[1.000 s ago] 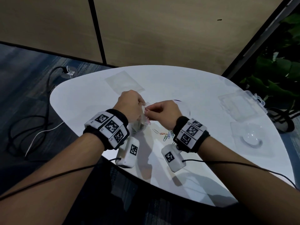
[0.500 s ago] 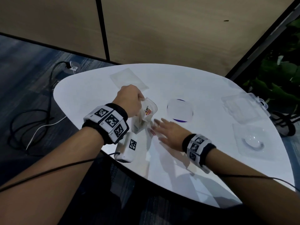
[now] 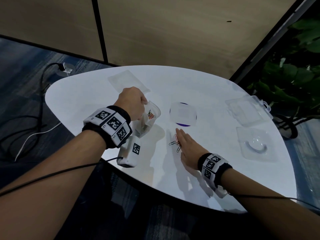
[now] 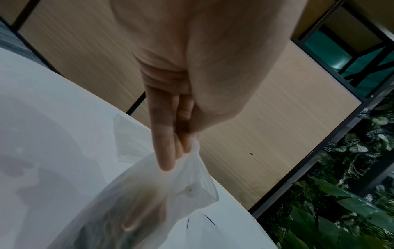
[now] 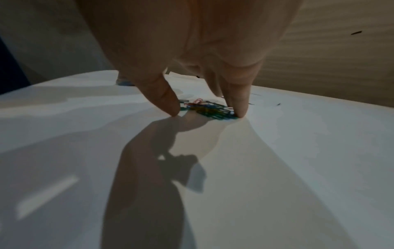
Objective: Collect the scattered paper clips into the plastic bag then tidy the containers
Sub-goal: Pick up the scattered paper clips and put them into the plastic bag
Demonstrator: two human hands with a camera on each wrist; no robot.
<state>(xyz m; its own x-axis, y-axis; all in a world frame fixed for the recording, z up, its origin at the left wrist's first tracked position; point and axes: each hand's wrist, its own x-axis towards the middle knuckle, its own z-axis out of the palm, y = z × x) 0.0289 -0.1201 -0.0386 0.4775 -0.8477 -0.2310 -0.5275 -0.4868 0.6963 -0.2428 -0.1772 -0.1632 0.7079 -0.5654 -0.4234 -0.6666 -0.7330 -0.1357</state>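
My left hand [image 3: 138,104] pinches the rim of a clear plastic bag [image 3: 149,122] and holds it up over the white table [image 3: 83,101]; coloured clips [image 3: 151,116] show inside it. In the left wrist view the fingers [image 4: 170,151] grip the bag [image 4: 149,193] at its top edge. My right hand [image 3: 183,141] lies low on the table to the right of the bag, fingers straight, against a few loose paper clips [image 3: 174,142]. In the right wrist view the thumb [image 5: 168,104] and a fingertip [image 5: 238,106] touch the table on either side of a small heap of clips [image 5: 209,109].
A round clear lid over a purple disc [image 3: 183,115] sits just beyond the right hand. A clear hinged box [image 3: 245,110] and a clear domed tray [image 3: 256,144] lie at the right. A flat clear sheet [image 3: 128,80] lies at the back. Plants and cables flank the table.
My right hand has left the bag's mouth and dropped to the table beside the loose clips. The left hand keeps holding the bag, whose mouth now gapes.
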